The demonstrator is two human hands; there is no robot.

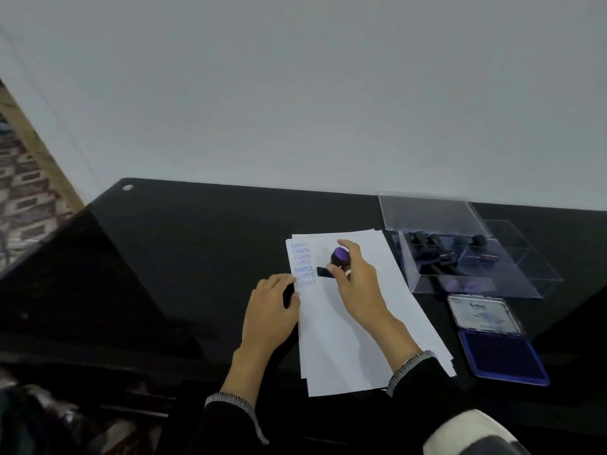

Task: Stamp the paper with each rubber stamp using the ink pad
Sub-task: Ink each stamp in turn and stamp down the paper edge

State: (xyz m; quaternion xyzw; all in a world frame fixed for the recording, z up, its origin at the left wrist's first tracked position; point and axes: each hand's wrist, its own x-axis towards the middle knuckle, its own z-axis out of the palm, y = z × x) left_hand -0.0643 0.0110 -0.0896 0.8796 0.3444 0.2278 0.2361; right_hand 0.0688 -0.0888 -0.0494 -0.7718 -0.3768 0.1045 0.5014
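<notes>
Seven or so blue "SAMPLE" prints crowd the top-left corner of the paper (pixel 354 323), where the right hand (pixel 356 284) clamps thumb and fingers round a purple-topped rubber stamp (pixel 338 259), its base down on the sheet. The left hand (pixel 271 310) rests, fingers loosely curled, on the paper's left edge. Any twist risks a smeared or overlapping print. Right of the paper, the ink pad (pixel 499 353) lies open.
</notes>
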